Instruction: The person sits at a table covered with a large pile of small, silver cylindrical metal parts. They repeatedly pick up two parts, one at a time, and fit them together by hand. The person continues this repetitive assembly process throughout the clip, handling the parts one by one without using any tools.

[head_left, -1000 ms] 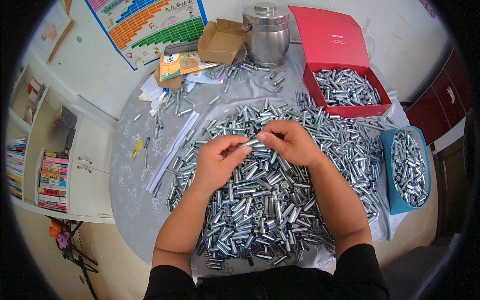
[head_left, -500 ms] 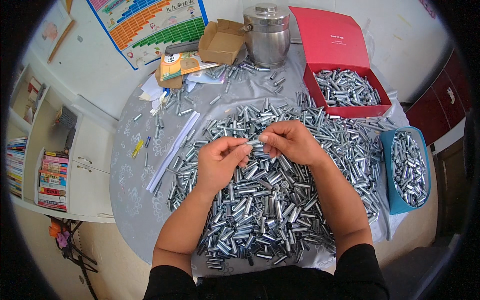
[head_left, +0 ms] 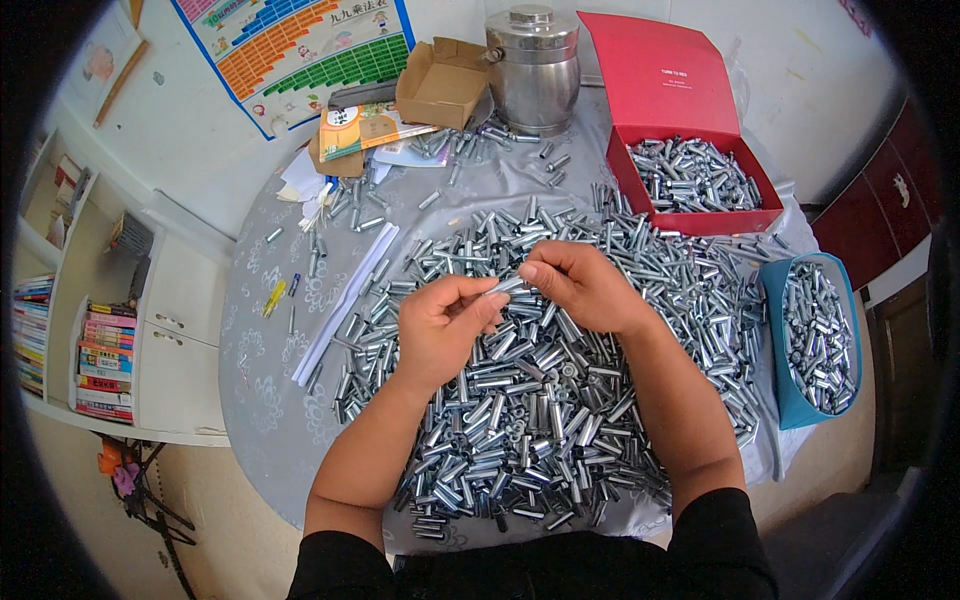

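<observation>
A short silvery metal tube (head_left: 507, 285) spans the gap between my two hands, above the middle of the heap. My left hand (head_left: 436, 328) pinches its near-left end between thumb and forefinger. At the other end, my right hand (head_left: 578, 286) has thumb and forefinger closed on it, the other fingers curled under. Whether a bolt sits inside the tube is too small to tell. Below and around both hands spreads a large heap of metal tubes (head_left: 510, 400). Longer, thinner bolts (head_left: 690, 300) lie on the heap's right side.
An open red box (head_left: 690, 222) of metal pieces stands at the back right. Right of the heap is a blue fabric bin (head_left: 790, 400) filled with tubes. A folded white paper strip (head_left: 345, 305) borders the heap's left. A steel canister (head_left: 533, 80) and cardboard box (head_left: 445, 85) stand behind.
The tube between my fingers has tilted, its right end now a little higher. Both hands have otherwise barely shifted.
</observation>
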Tool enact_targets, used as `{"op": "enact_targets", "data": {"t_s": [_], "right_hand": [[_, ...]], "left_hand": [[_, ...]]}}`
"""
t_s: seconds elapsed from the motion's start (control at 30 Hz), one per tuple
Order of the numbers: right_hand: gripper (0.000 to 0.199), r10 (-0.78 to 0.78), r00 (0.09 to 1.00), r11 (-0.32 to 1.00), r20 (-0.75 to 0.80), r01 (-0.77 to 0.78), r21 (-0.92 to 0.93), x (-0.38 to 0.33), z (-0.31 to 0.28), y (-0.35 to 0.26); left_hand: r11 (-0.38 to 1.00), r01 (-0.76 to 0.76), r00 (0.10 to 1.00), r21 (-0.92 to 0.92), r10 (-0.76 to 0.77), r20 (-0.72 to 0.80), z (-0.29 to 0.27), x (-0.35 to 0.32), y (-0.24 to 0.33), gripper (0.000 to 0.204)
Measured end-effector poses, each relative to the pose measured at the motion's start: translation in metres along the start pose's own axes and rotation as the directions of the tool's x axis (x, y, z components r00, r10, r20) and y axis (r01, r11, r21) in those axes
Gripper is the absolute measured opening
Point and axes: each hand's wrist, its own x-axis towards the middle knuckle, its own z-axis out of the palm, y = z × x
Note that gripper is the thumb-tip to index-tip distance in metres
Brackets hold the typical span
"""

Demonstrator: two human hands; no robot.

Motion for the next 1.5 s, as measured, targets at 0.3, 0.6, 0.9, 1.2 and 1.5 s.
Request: {"op": "enact_targets", "data": {"t_s": [0.3,0.6,0.9,1.2,1.5], "right_hand": [[0.010,0.030,0.998,0.946,0.053,-0.046,0.322,-0.001,0.005,0.002],[0.024,0.036,0.999,0.980,-0.004,-0.035,0.194,0.000,0.001,0.008],[0.020,0.042,0.998,0.978,-0.049,-0.031,0.206,0.001,0.004,0.001],[0.021,0.147,0.986,0.945,0.075,-0.162,0.286,-0.001,0.000,0.009],[0.019,0.144,0.989,0.961,0.045,-0.151,0.230,0.000,0.003,0.008]], "left_hand": [[0.960,0.230,0.973,-0.161,-0.230,0.018,-0.008,0.008,0.007,0.020],[0.982,0.148,0.988,-0.118,-0.153,-0.030,-0.005,0.010,0.008,0.021],[0.980,0.147,0.986,-0.134,-0.155,-0.052,-0.005,0.009,0.005,0.019],[0.983,0.136,0.988,-0.124,-0.144,-0.052,-0.004,0.008,0.006,0.019],[0.984,0.133,0.989,-0.122,-0.139,-0.043,-0.003,0.008,0.005,0.019]]}}
